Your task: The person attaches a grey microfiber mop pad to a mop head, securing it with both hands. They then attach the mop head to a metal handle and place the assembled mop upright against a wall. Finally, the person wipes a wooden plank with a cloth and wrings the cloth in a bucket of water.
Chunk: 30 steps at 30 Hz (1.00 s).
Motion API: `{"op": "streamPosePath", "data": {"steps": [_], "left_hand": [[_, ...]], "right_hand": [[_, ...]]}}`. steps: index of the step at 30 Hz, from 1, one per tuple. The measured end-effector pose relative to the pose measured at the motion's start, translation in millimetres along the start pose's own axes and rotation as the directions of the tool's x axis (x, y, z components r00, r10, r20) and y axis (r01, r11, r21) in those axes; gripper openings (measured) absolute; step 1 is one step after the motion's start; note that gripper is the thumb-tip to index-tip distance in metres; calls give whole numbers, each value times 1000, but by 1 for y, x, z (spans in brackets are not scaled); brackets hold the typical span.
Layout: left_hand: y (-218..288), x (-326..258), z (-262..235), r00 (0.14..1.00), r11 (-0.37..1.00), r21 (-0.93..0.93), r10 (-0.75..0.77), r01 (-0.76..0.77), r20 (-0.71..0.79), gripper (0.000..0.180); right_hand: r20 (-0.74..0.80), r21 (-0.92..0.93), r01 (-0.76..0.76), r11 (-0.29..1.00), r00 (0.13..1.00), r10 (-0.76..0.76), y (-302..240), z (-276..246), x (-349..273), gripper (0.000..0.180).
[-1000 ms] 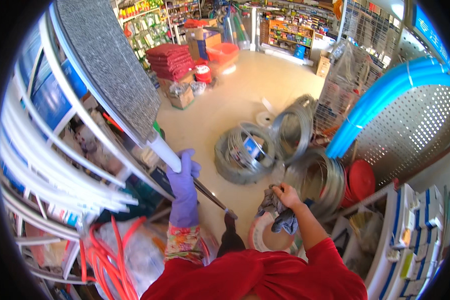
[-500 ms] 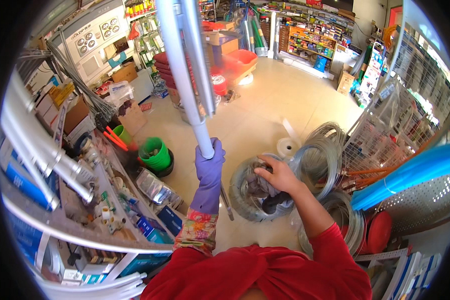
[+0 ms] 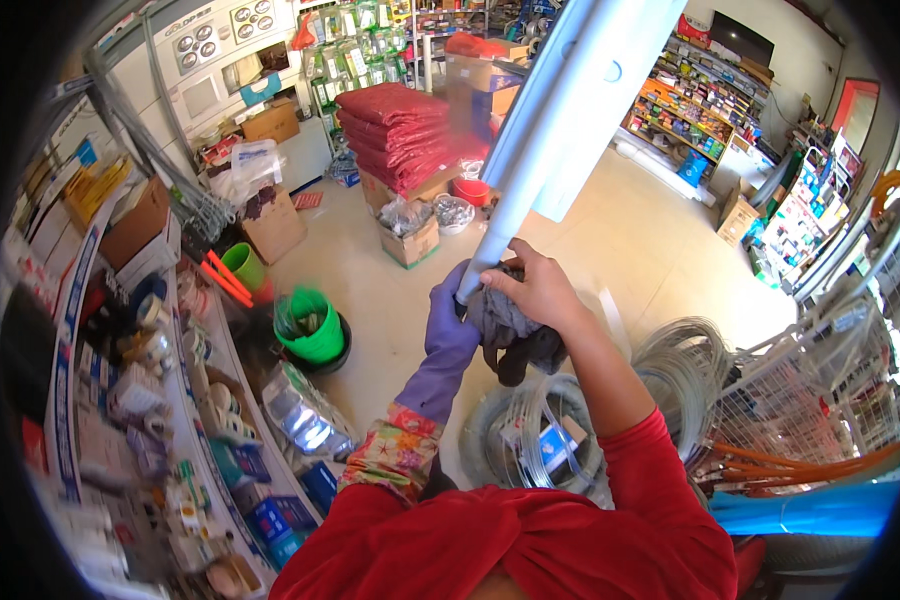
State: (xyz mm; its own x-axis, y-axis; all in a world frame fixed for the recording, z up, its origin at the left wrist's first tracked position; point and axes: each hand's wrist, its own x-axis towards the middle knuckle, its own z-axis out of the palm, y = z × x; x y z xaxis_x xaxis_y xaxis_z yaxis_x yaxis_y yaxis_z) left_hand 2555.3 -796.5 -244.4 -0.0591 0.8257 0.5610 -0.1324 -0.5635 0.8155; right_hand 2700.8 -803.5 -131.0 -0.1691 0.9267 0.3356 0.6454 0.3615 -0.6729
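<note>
A long pale-blue-white pole (image 3: pixel 515 195) slants up toward the top right, with a broader white length alongside its upper part. My left hand (image 3: pixel 448 318), in a purple rubber glove with a flowered cuff, is closed round the pole's lower end. My bare right hand (image 3: pixel 542 290) holds a crumpled dark grey cloth (image 3: pixel 507 322) against the pole, just beside the gloved fingers. Part of the cloth hangs below my hands. Beneath them a coil of wire (image 3: pixel 478 440) lies on the floor, with a small blue-and-white item inside its ring.
More wire coils (image 3: pixel 685 372) and wire mesh racks (image 3: pixel 800 365) stand at the right, above a blue plastic roll (image 3: pixel 810 512). Packed shelves (image 3: pixel 195 400) line the left. Green buckets (image 3: pixel 315 340) sit left of my glove. Farther off are stacked red sacks (image 3: pixel 390 130) and an open carton (image 3: pixel 410 243).
The pole has tipped from nearly upright to leaning right. My right hand has brought the cloth up from over the coil to the pole. The view has shifted, showing more of the left shelves.
</note>
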Motion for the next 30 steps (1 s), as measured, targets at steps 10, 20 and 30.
{"op": "streamPosePath", "data": {"steps": [10,20,30], "left_hand": [[-190,199,-42,984,992,-3,-127,128,128,75],[-300,318,44,779,974,-66,-133,217,613,73],[-470,462,99,534,894,171,-390,413,750,44]], "right_hand": [[58,229,-239,944,971,232,114,73,230,52],[-142,135,-456,880,870,473,235,27,310,49],[-441,46,-658,752,662,606,429,-76,389,57]]}}
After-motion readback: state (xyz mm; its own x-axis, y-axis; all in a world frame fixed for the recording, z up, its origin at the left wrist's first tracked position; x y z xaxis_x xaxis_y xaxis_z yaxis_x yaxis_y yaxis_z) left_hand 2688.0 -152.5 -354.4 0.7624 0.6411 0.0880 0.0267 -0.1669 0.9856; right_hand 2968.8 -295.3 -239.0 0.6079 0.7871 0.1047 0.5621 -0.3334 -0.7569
